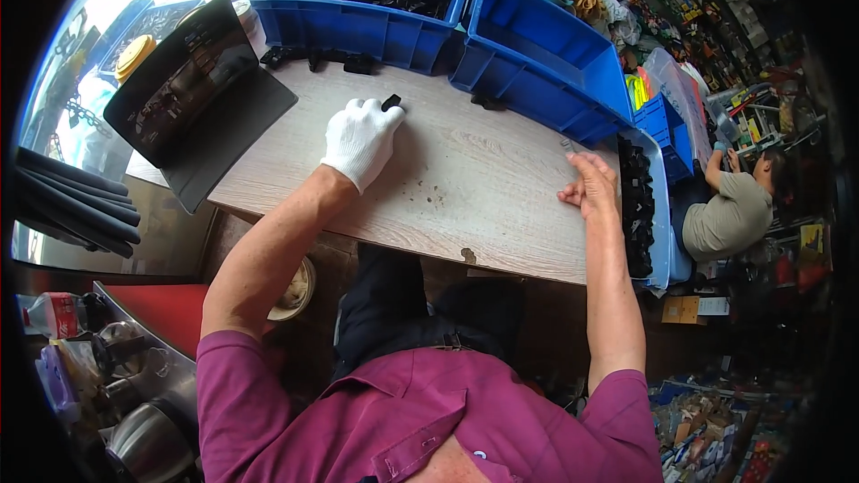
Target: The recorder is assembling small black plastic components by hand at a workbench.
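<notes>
My left hand [362, 139], in a white knit glove, is over the left middle of the table with its fingers curled closed. A small black plastic part [392, 102] sticks out at its thumb and fingertips. My bare right hand [591, 185] is at the table's right side, thumb and forefinger pinched together. A tiny greyish piece [567, 145] shows at those fingertips; its kind is too small to tell. More black parts [358, 63] lie along the foot of the left blue bin, and another black part [489, 102] lies by the right bin.
A blue bin [358, 18] heaped with black parts stands at the back; another blue bin [537, 72] is beside it. A pale blue tray [660, 206] of black parts adjoins the table's [429, 241] right edge. A tablet [183, 80] leans at left. Another person [729, 215] sits far right.
</notes>
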### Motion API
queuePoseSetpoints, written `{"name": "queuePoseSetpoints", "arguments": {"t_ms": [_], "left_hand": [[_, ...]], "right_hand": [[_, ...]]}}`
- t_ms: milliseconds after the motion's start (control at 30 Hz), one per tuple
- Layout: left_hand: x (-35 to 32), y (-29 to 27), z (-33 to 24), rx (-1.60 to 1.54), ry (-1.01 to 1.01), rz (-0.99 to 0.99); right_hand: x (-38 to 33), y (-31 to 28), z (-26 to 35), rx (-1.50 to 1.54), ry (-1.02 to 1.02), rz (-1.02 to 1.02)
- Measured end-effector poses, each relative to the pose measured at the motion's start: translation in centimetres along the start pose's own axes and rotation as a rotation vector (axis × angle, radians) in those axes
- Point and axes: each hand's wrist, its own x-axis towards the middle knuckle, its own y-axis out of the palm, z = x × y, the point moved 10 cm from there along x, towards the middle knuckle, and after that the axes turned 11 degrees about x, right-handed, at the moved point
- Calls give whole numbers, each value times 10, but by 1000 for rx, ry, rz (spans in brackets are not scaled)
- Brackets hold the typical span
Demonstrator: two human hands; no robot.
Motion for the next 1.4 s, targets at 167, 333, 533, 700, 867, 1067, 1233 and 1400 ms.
{"name": "queuePoseSetpoints", "arguments": {"t_ms": [167, 333, 533, 700, 867, 1067, 1233, 1400], "left_hand": [[-3, -15, -22, -130, 59, -8], [0, -14, -26, -140, 72, -26], [3, -13, -27, -197, 77, -39], [4, -13, -23, -233, 64, -79], [5, -13, -21, -262, 59, -74], [5, -12, -20, -274, 54, -53], [8, -12, -24, -277, 78, -47], [5, -9, -22, -262, 79, -32]], "right_hand": [[25, -107, 64, 203, -313, -530], [21, -22, 32, 65, -153, -194], [-4, 111, 4, -183, -87, 139], [-4, 163, 8, -386, -242, 151], [1, 167, 11, -584, -334, 27], [-5, 174, 11, -597, -334, 98], [3, 166, 1, -588, -294, 175], [-7, 157, -5, -318, -257, 166]]}}
